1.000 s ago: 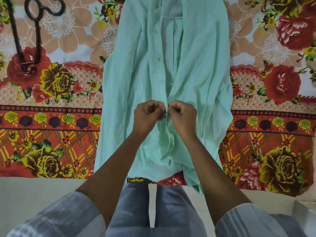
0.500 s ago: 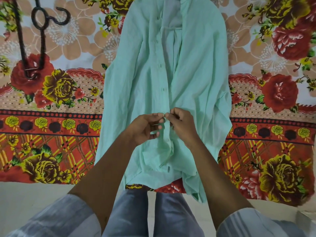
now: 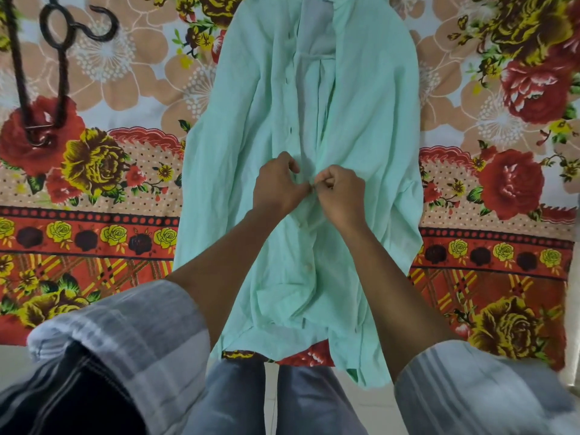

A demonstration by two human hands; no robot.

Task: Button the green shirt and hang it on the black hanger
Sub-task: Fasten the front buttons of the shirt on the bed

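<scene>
The green shirt (image 3: 238, 158) lies flat on the flowered bedsheet, collar away from me, hem hanging over the near edge. Its front gapes open in the upper part and is closed below my hands. My left hand (image 3: 277, 186) and my right hand (image 3: 340, 193) meet at the middle of the placket, each pinching one edge of the shirt front, fingertips touching. The button between them is hidden by my fingers. The black hanger (image 3: 59, 70) lies on the sheet at the far left, hook pointing right.
The flowered bedsheet (image 3: 94, 215) covers the whole bed. Its near edge runs across the lower part of the view, with pale floor and my legs in grey trousers (image 3: 235, 397) below it.
Both hands have shifted a little farther up the shirt front and pinch the placket again. The camera has tilted down, showing more of my sleeves.
</scene>
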